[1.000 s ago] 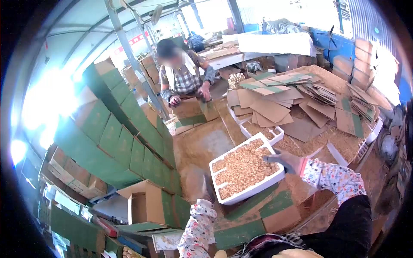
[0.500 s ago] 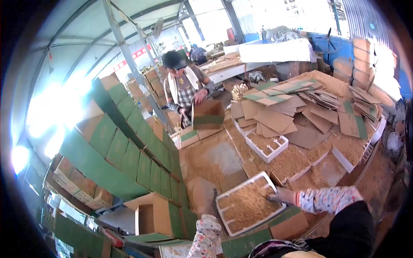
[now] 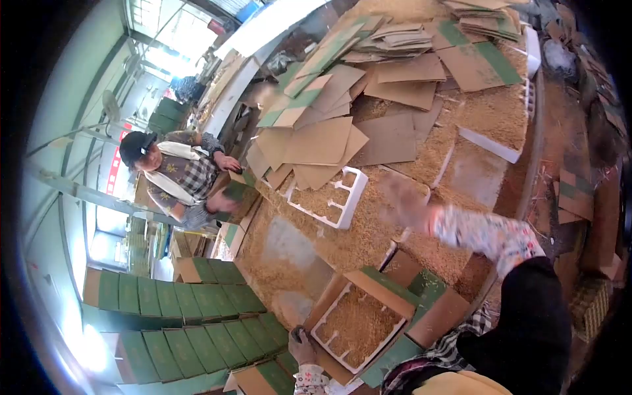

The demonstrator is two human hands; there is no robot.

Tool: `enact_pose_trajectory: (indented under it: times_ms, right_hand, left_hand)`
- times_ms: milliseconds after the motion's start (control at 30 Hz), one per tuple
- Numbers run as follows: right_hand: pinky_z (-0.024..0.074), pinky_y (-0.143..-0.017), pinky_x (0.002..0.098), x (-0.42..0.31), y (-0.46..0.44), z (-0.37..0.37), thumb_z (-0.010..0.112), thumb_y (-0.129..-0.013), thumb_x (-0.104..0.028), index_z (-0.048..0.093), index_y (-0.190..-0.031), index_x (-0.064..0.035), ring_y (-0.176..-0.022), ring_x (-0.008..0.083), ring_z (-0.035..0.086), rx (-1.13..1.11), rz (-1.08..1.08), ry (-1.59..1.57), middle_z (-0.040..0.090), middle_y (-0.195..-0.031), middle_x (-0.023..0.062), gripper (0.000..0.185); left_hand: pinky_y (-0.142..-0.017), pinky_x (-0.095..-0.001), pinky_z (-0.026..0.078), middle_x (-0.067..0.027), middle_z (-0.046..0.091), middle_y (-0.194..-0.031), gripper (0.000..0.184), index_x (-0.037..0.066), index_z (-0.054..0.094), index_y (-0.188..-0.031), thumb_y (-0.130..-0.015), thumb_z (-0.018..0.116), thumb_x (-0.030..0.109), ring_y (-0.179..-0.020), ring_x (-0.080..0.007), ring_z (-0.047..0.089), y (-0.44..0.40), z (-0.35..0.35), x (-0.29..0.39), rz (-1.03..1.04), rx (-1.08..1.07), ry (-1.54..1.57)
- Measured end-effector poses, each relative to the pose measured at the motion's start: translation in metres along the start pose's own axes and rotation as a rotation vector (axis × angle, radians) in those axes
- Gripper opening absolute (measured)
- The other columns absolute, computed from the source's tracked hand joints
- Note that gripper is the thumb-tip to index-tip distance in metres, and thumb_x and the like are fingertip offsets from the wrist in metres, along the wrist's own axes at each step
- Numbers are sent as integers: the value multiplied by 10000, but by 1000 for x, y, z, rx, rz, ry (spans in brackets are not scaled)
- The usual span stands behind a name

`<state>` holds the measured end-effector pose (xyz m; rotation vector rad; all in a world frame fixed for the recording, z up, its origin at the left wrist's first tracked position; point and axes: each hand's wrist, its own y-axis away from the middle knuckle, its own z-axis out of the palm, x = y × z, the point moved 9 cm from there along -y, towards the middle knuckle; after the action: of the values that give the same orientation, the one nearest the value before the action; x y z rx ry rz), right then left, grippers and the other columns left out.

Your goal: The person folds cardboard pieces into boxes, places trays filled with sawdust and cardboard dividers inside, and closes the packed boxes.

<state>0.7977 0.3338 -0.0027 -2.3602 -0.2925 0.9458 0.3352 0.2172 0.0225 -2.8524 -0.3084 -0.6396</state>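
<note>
A white divided tray (image 3: 332, 315) filled with tan, sawdust-like material (image 3: 361, 324) sits inside an open cardboard box (image 3: 382, 291) with green-banded flaps. My left hand (image 3: 303, 347), in a dark glove, is closed over the box's left edge. Reaching forward, my right hand (image 3: 405, 201) is over the loose material beyond the box. It is smeared by motion, so its fingers and anything in them cannot be made out. Near it, on the left, lies another white divided tray (image 3: 350, 197), partly sunk in the same material.
Flattened cardboard sheets (image 3: 322, 141) lie piled on the far bed of material. At the far left, a co-worker (image 3: 181, 168) handles a green and brown box (image 3: 240, 187). Green-fronted cartons (image 3: 164, 293) stand stacked on the left. A white strip (image 3: 488, 145) borders the bed on the right.
The filled tray, between my hands before, now rests in the open box. My left hand has come to the box edge; my right hand has left the tray and moved forward. The view has turned.
</note>
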Motion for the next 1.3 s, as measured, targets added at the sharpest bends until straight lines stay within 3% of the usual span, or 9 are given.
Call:
enact_pose_trajectory:
  times_ms: [133,300,633,833,900,967,1067,1200,1300]
  right_hand:
    - [85,-1030,572,184,-55,37,550,-770,-461,213,-1364,-42,-1283,423,177,-429,531,556,177,-1412,220,801]
    - [297,-970,448,236,-78,93,587,-765,-389,396,-1263,-63,-1174,341,394,-613,442,705,412,-1253,213,625]
    - [454,-576,416,-58,-87,-44,558,-734,-212,545,-856,-13,-650,336,581,-378,321,159,572,-696,194,234]
    - [444,-698,396,-259,156,78,502,-762,-159,540,-898,-38,-792,277,550,-906,-860,-102,545,-824,139,186]
    - [439,-767,414,-240,208,114,500,-758,-161,572,-913,-42,-863,310,555,-1079,-962,-80,569,-905,148,208]
    - [407,-874,388,-231,206,126,507,-785,-173,536,-1086,-43,-1047,275,502,-1451,-808,276,517,-1118,156,329]
    - [317,-966,480,-251,153,96,567,-769,-325,364,-1303,-85,-1226,335,347,-1476,-356,394,326,-1350,188,619]
    - [276,-994,505,-231,148,110,548,-774,-470,317,-1330,-91,-1229,377,317,-1237,-354,478,298,-1371,181,711]
    - [306,-1005,415,-216,105,92,532,-808,-382,391,-1286,-67,-1203,309,385,-1266,62,-393,398,-1312,170,590]
  left_hand:
    - [-805,-365,432,-250,574,-975,431,-123,507,-1069,-847,528,246,-881,-356,548,-1,3,-15,-173,-47,-61]
    - [-698,-406,456,-182,621,-811,251,-3,597,-933,-801,562,208,-757,-350,587,-10,2,-20,-112,-47,-16]
    - [-751,-426,452,-241,513,-1078,412,34,423,-1232,-827,483,80,-946,-346,533,15,29,-19,431,-85,-571]
    - [-785,-285,437,-44,541,-993,320,16,496,-1130,-940,408,259,-880,-137,511,-2,34,-79,-389,105,1481]
    - [-653,-255,458,-54,531,-905,279,9,487,-1072,-875,517,205,-736,-134,521,34,-69,16,141,263,1079]
    - [-639,-348,470,-104,544,-918,479,40,472,-1130,-822,540,401,-730,-204,541,72,-80,90,733,139,234]
    - [-669,-491,469,-206,544,-1007,596,51,469,-1157,-808,465,534,-874,-359,557,120,49,57,645,-419,-551]
    - [-821,-465,443,-267,516,-1106,578,33,451,-1206,-832,467,473,-1058,-416,480,120,90,61,384,-686,-491]
    - [-890,-384,406,-170,563,-1068,402,-7,526,-1098,-817,533,281,-1016,-321,518,84,9,68,488,-441,289]
